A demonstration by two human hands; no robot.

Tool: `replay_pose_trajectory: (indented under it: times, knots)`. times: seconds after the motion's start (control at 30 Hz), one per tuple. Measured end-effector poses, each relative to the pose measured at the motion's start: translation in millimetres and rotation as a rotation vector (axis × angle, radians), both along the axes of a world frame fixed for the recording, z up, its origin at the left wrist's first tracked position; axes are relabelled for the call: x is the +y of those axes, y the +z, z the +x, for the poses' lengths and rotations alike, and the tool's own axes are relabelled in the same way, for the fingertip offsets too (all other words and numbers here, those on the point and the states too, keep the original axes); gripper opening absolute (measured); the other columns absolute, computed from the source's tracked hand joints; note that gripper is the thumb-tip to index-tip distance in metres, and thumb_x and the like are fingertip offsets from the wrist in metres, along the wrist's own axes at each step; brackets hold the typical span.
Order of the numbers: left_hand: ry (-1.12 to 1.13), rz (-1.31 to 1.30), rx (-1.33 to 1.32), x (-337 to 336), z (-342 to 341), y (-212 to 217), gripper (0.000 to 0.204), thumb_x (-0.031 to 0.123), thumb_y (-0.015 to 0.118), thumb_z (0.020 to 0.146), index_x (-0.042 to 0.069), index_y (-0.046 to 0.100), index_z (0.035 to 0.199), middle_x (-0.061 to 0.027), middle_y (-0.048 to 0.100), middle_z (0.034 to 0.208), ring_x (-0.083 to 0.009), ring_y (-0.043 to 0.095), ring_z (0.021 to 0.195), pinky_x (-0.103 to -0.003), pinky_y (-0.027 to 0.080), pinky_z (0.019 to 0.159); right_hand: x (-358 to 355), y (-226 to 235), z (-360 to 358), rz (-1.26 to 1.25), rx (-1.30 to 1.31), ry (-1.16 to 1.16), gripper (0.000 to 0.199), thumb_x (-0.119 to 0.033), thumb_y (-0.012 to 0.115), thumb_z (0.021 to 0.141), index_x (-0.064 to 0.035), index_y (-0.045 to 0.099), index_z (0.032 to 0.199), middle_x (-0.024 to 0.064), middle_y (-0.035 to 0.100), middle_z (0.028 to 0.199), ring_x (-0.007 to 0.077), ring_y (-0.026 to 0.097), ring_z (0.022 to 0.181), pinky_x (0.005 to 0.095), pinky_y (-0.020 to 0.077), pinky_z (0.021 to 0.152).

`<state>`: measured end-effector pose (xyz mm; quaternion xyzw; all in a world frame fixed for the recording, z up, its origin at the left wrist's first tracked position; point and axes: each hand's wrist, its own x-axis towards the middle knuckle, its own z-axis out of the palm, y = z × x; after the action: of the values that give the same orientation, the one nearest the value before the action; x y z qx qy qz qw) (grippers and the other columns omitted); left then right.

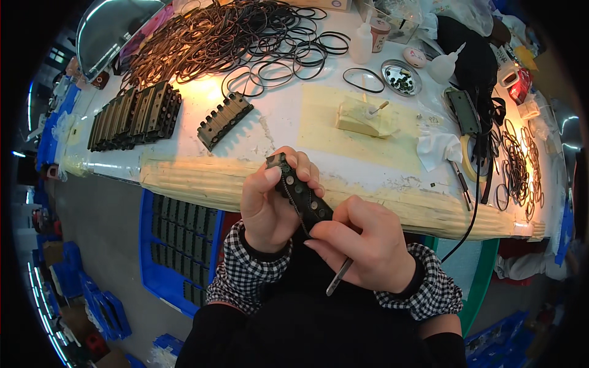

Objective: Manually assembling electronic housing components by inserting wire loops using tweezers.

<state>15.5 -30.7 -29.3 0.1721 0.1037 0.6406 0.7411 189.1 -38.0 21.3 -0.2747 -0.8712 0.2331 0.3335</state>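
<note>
The left grip [267, 199], a bare hand, is closed around the upper part of a dark studded block [299, 191], thumb on one side and fingers curled round the other. The right grip [375, 245] has thumb and fingertips pinched together at the block's lower end; a slim metal tool [338, 279] is tucked under those fingers, its tip pointing down. Whether the fingertips also catch the thin cord [293, 205] along the block's side is hard to tell.

The block is tilted, held up in front of the near edge of the worktop [276, 126]. It looks light and stiff, probably not slippery, while the cord seems soft and easy to shift. The long sides should give the surest hold, with the thumb clear of the cord and the round studs.

Beyond, one similar block [225, 121] lies alone toward the worktop's left, with a row of blocks [135, 116] nearer its left edge. A heap of dark rings [233, 40] spreads along the far edge, left of the middle. A yellowish pad [363, 118] sits right of centre, and tweezers [461, 185] lie toward the near right corner.
</note>
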Motion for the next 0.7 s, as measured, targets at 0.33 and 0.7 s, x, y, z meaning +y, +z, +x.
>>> replay_pose_trajectory:
  times: [0.33,0.7]
  knots:
    - [0.040,-0.088,0.228,-1.4,5.9,10.0,0.023,0.029,0.056,0.086,0.009,0.050,0.098,-0.0026,0.048,0.091,-0.0176,0.049,0.090,-0.034,0.049,0.084,1.3,2.2,8.0,0.105,0.150,-0.073,0.023,-0.007,0.075,0.070,-0.0074,0.064,0.090,0.0036,0.057,0.082,0.0183,0.057,0.061,0.0275,0.0443,0.052]
    - [-0.096,-0.087,-0.093,9.6,-0.8,-2.6,0.023,0.025,0.051,0.090,0.006,0.057,0.101,-0.0062,0.057,0.094,-0.0211,0.056,0.093,-0.038,0.050,0.084,13.1,-9.1,24.6,-0.014,0.058,-0.030,0.025,-0.008,0.075,0.073,-0.0104,0.069,0.097,0.0024,0.061,0.083,0.0176,0.058,0.060,0.0296,0.0435,0.051]
